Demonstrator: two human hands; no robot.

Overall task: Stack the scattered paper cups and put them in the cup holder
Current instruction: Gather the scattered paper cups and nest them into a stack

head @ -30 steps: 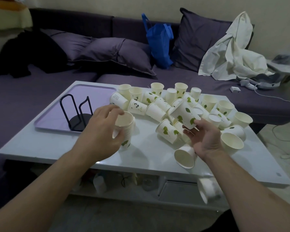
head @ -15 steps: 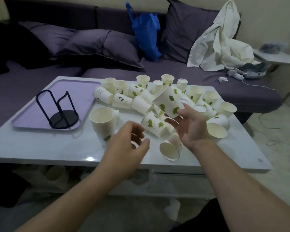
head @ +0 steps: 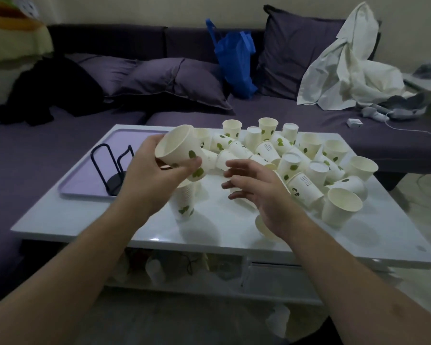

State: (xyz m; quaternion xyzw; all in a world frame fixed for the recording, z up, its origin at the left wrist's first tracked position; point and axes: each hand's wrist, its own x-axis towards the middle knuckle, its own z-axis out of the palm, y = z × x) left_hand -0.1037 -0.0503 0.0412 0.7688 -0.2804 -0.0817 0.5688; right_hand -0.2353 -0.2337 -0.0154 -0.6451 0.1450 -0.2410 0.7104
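Note:
My left hand (head: pixel 151 175) grips a white paper cup with green leaves (head: pixel 179 151), tilted with its mouth toward the upper left, above a standing stack of cups (head: pixel 184 201) on the white table (head: pixel 90 217). To the right, my right hand (head: pixel 256 192) hovers with fingers spread and nothing in it. Several loose cups (head: pixel 296 158) lie scattered or stand across the table's right half, and one big upright cup (head: pixel 341 206) stands near the front right. The black wire cup holder (head: pixel 111 168) stands empty on a lilac tray (head: pixel 85 180) at the left.
A purple sofa (head: pixel 184 113) with cushions, a blue bag (head: pixel 235 61) and white cloth (head: pixel 346 68) runs behind the table. A cup lies partly hidden under my right wrist near the table's front edge. Clutter fills the shelf below the tabletop.
My left hand let go of the stack, reached right and took the leaf cup from my right hand, then carried it back above the stack. My right hand is now empty.

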